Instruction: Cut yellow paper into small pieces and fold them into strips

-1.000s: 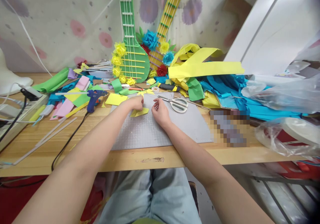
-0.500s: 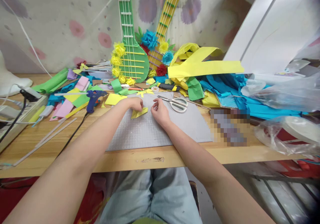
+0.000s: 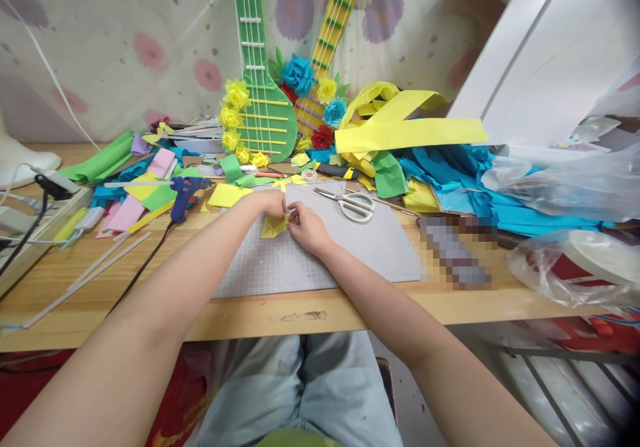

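A small folded yellow paper [image 3: 274, 227] lies over the grey cutting mat [image 3: 370, 254], partly hidden by my fingers. My left hand [image 3: 271, 204] is closed on its upper edge, fingers curled down. My right hand [image 3: 306, 226] touches the paper's right corner, its thumb and forefinger pinched together beside the left fingers. White-handled scissors [image 3: 356, 207] rest on the mat just right of my right hand, blades pointing left. A flat yellow paper piece [image 3: 229, 195] sits left of my left wrist.
A blue glue gun [image 3: 184, 197] with its black cord lies left. Green [image 3: 265, 120] and yellow [image 3: 325, 47] paper instruments lean on the wall behind. Paper scraps, a yellow strip [image 3: 410, 135] and a bagged tub [image 3: 590, 267] stand behind and right.
My right hand has moved left and now meets the yellow paper and my left fingers. The paper's right end has turned up. The view has shifted slightly.
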Motion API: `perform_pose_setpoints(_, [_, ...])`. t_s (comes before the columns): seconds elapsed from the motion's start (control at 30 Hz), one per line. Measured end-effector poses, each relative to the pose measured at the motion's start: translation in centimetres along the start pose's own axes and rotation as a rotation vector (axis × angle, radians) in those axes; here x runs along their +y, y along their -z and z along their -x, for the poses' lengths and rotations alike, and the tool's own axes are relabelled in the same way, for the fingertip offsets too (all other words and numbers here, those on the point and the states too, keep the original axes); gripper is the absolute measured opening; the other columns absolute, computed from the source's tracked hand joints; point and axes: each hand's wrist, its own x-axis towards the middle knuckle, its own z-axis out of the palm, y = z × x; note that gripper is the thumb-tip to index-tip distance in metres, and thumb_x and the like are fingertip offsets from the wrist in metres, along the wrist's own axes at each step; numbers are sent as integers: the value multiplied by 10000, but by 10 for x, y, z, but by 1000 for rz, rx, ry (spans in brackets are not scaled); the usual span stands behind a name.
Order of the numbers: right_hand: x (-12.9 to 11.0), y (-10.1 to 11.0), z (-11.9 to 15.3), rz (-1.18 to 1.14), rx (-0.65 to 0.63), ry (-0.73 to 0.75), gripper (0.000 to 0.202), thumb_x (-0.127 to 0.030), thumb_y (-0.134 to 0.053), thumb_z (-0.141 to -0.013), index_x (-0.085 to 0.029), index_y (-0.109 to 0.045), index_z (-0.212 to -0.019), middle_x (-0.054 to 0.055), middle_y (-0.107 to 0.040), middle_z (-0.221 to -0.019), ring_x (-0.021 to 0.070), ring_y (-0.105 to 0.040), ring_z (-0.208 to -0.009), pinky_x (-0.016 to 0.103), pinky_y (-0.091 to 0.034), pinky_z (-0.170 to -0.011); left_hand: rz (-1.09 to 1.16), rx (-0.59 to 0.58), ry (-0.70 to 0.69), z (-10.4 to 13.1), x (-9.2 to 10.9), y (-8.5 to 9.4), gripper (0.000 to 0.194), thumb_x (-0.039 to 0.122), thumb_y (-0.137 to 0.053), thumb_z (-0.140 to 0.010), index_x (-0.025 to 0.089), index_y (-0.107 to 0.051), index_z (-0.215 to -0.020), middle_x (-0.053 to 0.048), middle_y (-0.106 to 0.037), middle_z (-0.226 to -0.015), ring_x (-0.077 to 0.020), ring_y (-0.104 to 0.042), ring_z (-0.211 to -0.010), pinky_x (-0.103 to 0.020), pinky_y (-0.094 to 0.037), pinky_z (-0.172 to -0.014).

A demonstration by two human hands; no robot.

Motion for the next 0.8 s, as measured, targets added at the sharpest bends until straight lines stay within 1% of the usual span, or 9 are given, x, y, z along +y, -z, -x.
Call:
perform_pose_setpoints(0.13, [1, 0, 0, 10, -2, 19, 321, -137, -499, -717, -193, -446, -1028, 5, -602, -838, 143, -507, -761, 287, -404, -733, -23, -9, 37, 2, 5, 1, 235, 198, -598, -565, 173, -672, -787, -74, -680, -853, -199, -606, -759, -252, -445, -660])
perform_pose_setpoints(0.23, [0, 0, 0, 6, 15, 16, 333, -135, -496, -703, -195, -448, -1026, 10, -573, -835, 147, -507, -778, 296, -416, -745, 45, 25, 57, 2, 6, 1, 205, 167, -601, -532, 173, -658, -729, -71, -672, -815, -204, -600, -735, -262, -446, -653])
perform_pose_setpoints(0.33, [-2, 1, 1, -21, 125, -35, 372, -167, -518, -683, -190, -440, -1045, 30, -533, -864, 164, -503, -838, 324, -431, -776, 210, 82, 58, 2, 1, 2, 165, 136, -609, -500, 184, -615, -657, -30, -643, -728, -186, -583, -701, -257, -448, -646])
perform_pose_setpoints(0.4, [-2, 2, 0, -78, 250, -79, 410, -200, -534, -678, -183, -425, -1072, 47, -507, -905, 169, -501, -855, 339, -444, -787, 410, 171, 62, 3, -5, -1, 121, 126, -605, -508, 181, -572, -611, -2, -597, -645, -164, -564, -655, -254, -454, -633])
perform_pose_setpoints(0.47, [1, 2, -3, -191, 352, -122, 450, -229, -545, -680, -187, -399, -1103, 62, -480, -965, 158, -508, -846, 336, -463, -777, 705, 340, 92, 4, -9, -10, 99, 127, -591, -542, 175, -512, -579, 19, -532, -574, -135, -538, -595, -250, -464, -601])
perform_pose_setpoints(0.53, [6, 1, -6, -342, 385, -175, 491, -262, -545, -692, -197, -359, -1142, 73, -457, -1023, 144, -526, -837, 326, -482, -759, 1087, 537, 150, 6, -9, -23, 134, 134, -578, -581, 177, -451, -589, 40, -474, -545, -113, -519, -557, -248, -479, -565])
perform_pose_setpoints(0.63, [13, 2, -10, -451, 363, -207, 553, -295, -540, -711, -204, -302, -1202, 89, -445, -1079, 153, -539, -888, 334, -494, -764, 1593, 693, 257, 9, 0, -45, 199, 90, -574, -585, 174, -394, -588, 44, -480, -563, -105, -545, -571, -268, -517, -572])
perform_pose_setpoints(0.7, [14, 5, -9, -354, 339, -91, 608, -257, -554, -690, -204, -289, -1235, 94, -458, -1105, 183, -507, -984, 364, -473, -827, 1871, 732, 317, 13, 8, -55, 186, 54, -552, -598, 166, -404, -606, 26, -525, -611, -100, -571, -606, -269, -533, -616])
perform_pose_setpoints(0.8, [8, 9, -4, -96, 266, 170, 650, -134, -513, -656, -196, -307, -1270, 79, -506, -1093, 214, -442, -1073, 404, -398, -936, 2085, 752, 283, 17, 20, -61, 154, 22, -528, -607, 147, -458, -663, -3, -576, -686, -97, -589, -646, -260, -538, -654])
